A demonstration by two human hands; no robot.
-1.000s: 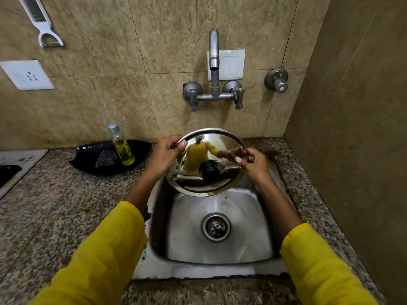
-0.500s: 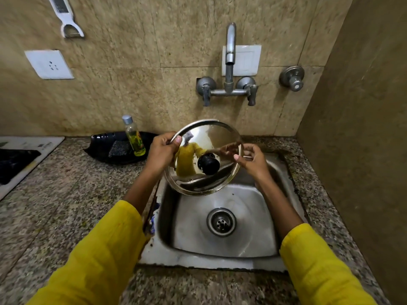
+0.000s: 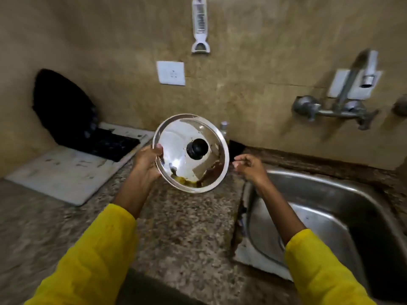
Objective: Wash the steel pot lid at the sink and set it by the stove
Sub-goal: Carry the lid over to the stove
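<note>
My left hand (image 3: 147,160) pinches the rim of the round polished steel pot lid (image 3: 191,153) above the speckled granite counter (image 3: 185,219). Right hand (image 3: 248,167) hangs loosely open, empty. Thin, rigid, probably wet-slick (grip rim or black knob (image 3: 197,149)).

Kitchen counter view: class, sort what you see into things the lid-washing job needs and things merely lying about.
Job: steel pot lid, left hand gripping its rim, right hand empty, sink, tap, stove.

Lying about: wall peeler, socket, bottle cap.
</note>
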